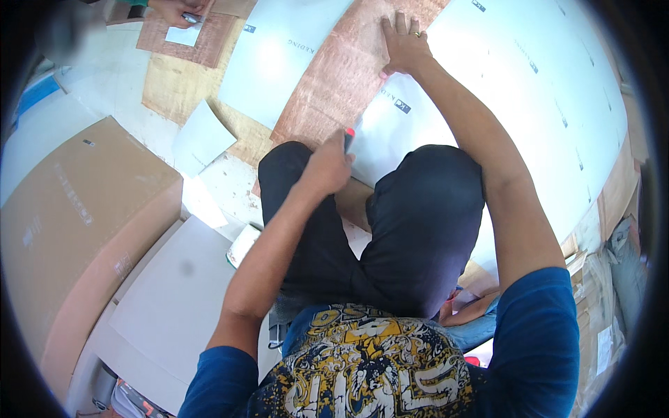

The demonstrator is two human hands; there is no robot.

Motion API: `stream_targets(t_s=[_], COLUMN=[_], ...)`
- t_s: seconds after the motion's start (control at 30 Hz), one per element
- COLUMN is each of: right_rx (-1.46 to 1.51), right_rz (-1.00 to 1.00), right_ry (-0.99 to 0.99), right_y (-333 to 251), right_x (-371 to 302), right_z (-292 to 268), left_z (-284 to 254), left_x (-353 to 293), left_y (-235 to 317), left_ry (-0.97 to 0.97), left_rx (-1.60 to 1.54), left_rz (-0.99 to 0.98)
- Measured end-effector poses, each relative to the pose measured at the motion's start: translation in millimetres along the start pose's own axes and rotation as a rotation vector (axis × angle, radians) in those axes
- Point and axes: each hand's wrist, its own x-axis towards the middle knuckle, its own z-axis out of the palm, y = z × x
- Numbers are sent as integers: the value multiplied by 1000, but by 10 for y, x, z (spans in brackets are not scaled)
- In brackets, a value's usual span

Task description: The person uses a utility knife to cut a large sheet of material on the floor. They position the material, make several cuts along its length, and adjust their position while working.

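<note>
So, head view, looking down at somebody squatting in dark trousers [428,223]. The left hand [329,166], around the middle of the frame, is closed around a small red-and-dark tool [349,136], by the lower end of a brown wood board [334,83]. The right hand [406,50] is up at top centre, palm down, fingers spread on that same board.

Surface-wise, a big glossy white sheet [516,104] with little dark printed marks fills most of the upper right, and a second white sheet [268,59] lies left of the board. There's yellowish plywood [165,87] past that, plus a small white piece [202,141] left of the knees.

Room's pretty crammed: large cardboard box [90,188] along the left, a pale panel [174,282] at lower left, wrapped stuff [592,313] at the right edge. Upper left, a co-worker's hand [173,11] holds some greyish tool [189,17], can't tell what kind.
</note>
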Motion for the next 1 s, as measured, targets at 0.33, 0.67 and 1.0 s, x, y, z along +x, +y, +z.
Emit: stream_targets(t_s=[0.33,0.67,1.0], right_rx=[90,271,376], right_rz=[15,5,154], right_ry=[21,60,159], right_y=[236,79,93], right_x=[101,-228,-696], right_z=[353,-32,796], left_z=[525,80,424], left_x=[-25,395,434], left_y=[150,-1590,-2069], left_ry=[83,785,681], left_rx=[19,-146,-378], left_rz=[-43,-362,-341])
